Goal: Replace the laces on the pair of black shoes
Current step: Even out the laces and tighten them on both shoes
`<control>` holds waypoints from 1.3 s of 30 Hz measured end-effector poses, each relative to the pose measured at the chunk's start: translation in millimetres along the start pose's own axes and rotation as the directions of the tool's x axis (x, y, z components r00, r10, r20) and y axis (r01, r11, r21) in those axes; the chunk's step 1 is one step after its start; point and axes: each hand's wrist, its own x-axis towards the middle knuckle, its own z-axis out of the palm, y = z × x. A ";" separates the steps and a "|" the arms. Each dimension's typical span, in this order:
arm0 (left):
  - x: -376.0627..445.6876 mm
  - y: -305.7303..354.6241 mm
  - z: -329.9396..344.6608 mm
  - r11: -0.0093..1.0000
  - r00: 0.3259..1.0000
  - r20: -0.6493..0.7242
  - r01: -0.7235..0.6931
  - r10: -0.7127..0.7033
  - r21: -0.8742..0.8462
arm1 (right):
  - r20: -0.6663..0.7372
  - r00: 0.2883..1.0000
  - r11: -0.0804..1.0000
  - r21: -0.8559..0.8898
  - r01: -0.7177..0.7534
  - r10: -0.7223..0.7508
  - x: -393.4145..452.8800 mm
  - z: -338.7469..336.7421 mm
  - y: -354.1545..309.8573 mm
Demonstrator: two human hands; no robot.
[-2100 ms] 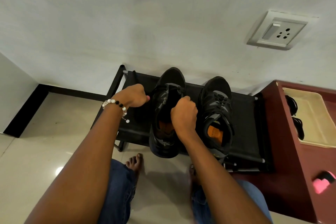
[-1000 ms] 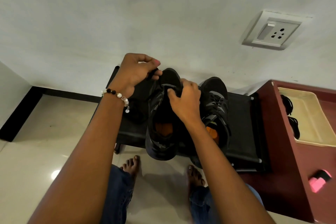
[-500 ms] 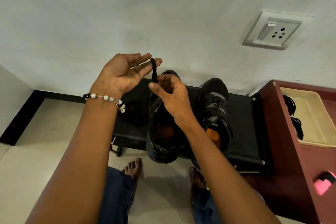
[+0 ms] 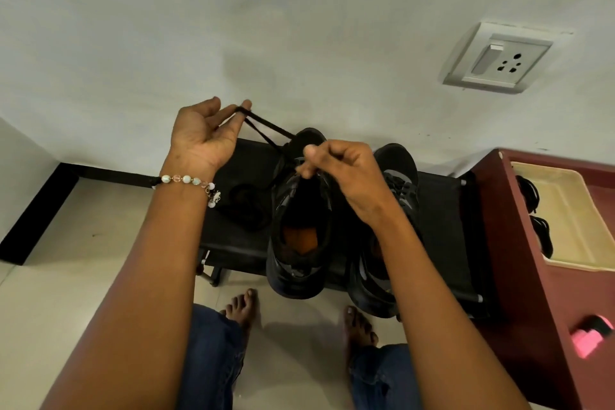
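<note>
A low black shoe rack (image 4: 442, 230) with a fabric top stands on the pale tiled floor (image 4: 66, 276) against the wall. Two black shoes rest on it: one (image 4: 299, 243) directly below the right hand (image 4: 342, 173), the other (image 4: 399, 196) just right of that hand. A loose black lace (image 4: 248, 210) lies coiled below the left hand (image 4: 203, 136).

Black lace (image 4: 266, 126) taut above left black shoe (image 4: 301, 236), laced right shoe (image 4: 397, 183) beside it

the right forearm (image 4: 409, 260) hides much of the right shoe (image 4: 397, 173).
</note>
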 end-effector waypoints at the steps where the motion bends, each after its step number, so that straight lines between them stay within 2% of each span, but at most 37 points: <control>1: 5.3 -0.7 -4.2 0.999 0.999 -0.046 -0.027 0.027 0.018 | -0.014 1.000 0.997 0.081 0.020 -0.019 -0.9 -8.6 -2.4; 4: 19.4 -6.4 -17.8 0.987 0.993 -0.111 -0.008 0.026 0.159 | -0.121 0.991 0.933 0.348 0.090 -0.050 -0.4 -30.7 -9.2; 5: 22.2 -9.7 -20.3 0.960 0.993 -0.115 0.004 0.029 0.280 | -0.163 0.985 0.909 0.401 0.113 -0.050 0.9 -35.8 -10.2; 6: 21.6 -13.7 -20.5 0.885 0.991 -0.120 0.009 0.053 0.465 | -0.199 0.979 0.901 0.416 0.124 -0.044 2.0 -39.4 -11.5; 7: 21.9 -17.9 -21.4 0.734 0.989 -0.110 0.002 0.100 0.679 | -0.223 0.974 0.914 0.388 0.119 -0.032 3.3 -40.9 -12.0; 8: 21.1 -22.1 -22.3 0.522 0.985 -0.059 -0.035 0.164 0.852 | -0.231 0.973 0.941 0.324 0.095 -0.019 4.8 -39.4 -11.9; 9: 20.4 -25.8 -23.0 0.287 0.970 0.042 -0.113 0.241 0.951 | -0.221 0.975 0.969 0.240 0.064 -0.010 6.0 -36.3 -11.6; 11: 16.1 -30.6 -19.1 -0.135 0.876 0.377 -0.353 0.299 0.926 | -0.167 0.986 0.997 0.072 0.014 -0.002 8.0 -25.7 -9.7; 12: 11.9 -33.2 -14.8 -0.274 0.813 0.527 -0.463 0.246 0.843 | -0.137 0.991 1.000 0.006 0.003 -0.002 8.7 -20.4 -9.2; 13: 9.1 -35.8 -10.6 -0.333 0.757 0.633 -0.561 0.164 0.758 | -0.115 0.993 0.999 -0.040 -0.002 -0.003 9.4 -15.6 -8.7; 14: 6.7 -38.7 -6.4 -0.301 0.720 0.691 -0.646 0.065 0.701 | -0.103 0.995 0.998 -0.068 -0.003 -0.004 10.0 -12.2 -8.3; 15: 4.4 -41.7 -3.5 -0.198 0.706 0.708 -0.699 -0.035 0.687 | -0.102 0.995 0.997 -0.079 -0.003 -0.005 10.6 -9.8 -8.1; 17: -1.5 -47.6 -1.4 0.030 0.689 0.700 -0.708 -0.190 0.706 | -0.112 0.994 0.997 -0.077 -0.010 0.001 11.3 -9.5 -6.4; 19: -5.0 -49.8 -1.2 0.074 0.713 0.676 -0.675 -0.186 0.734 | -0.117 0.993 0.995 -0.096 -0.026 0.015 11.5 -12.1 -4.8; 22: -2.3 -43.4 -3.9 0.086 0.779 0.627 -0.624 -0.005 0.776 | -0.142 0.989 0.991 -0.118 -0.060 0.043 10.7 -21.0 -4.0; 24: 5.2 -31.6 -10.5 0.099 0.809 0.559 -0.581 0.182 0.808 | -0.179 0.981 0.990 -0.105 -0.093 0.073 10.6 -29.7 -2.9; 27: 15.3 -14.6 -24.9 0.142 0.797 0.372 -0.487 0.476 0.862 | -0.249 0.960 0.983 -0.099 -0.154 0.125 10.7 -42.8 1.3; 30: 23.7 -12.6 -37.6 0.046 0.776 0.161 -0.237 0.610 0.970 | -0.268 0.952 0.955 -0.210 -0.209 0.149 12.7 -48.9 9.8; 32: 27.9 -15.6 -41.1 -0.043 0.790 0.063 -0.047 0.610 0.998 | -0.257 0.952 0.921 -0.304 -0.244 0.168 14.5 -46.9 14.8; 33: 28.9 -17.2 -41.3 -0.124 0.811 0.072 0.000 0.581 0.992 | -0.249 0.951 0.915 -0.310 -0.257 0.183 15.4 -44.5 16.3; 34: 29.6 -19.6 -41.1 -0.215 0.844 0.132 -0.020 0.520 0.976 | -0.237 0.952 0.917 -0.301 -0.261 0.193 16.2 -41.3 16.6; 35: 29.0 -23.2 -38.3 -0.289 0.873 0.238 -0.118 0.426 0.950 | -0.226 0.954 0.923 -0.288 -0.256 0.195 17.1 -37.6 16.3; 36: 26.9 -28.0 -34.1 -0.312 0.877 0.360 -0.262 0.318 0.913 | -0.223 0.957 0.931 -0.272 -0.245 0.187 18.0 -33.6 15.4; 37: 22.0 -34.7 -27.7 -0.286 0.861 0.463 -0.399 0.210 0.871 | -0.229 0.959 0.940 -0.253 -0.227 0.170 18.7 -29.4 14.6; 39: 12.8 -50.3 -15.9 -0.199 0.812 0.582 -0.565 0.037 0.801 | -0.266 0.954 0.960 -0.200 -0.196 0.140 19.3 -21.3 12.4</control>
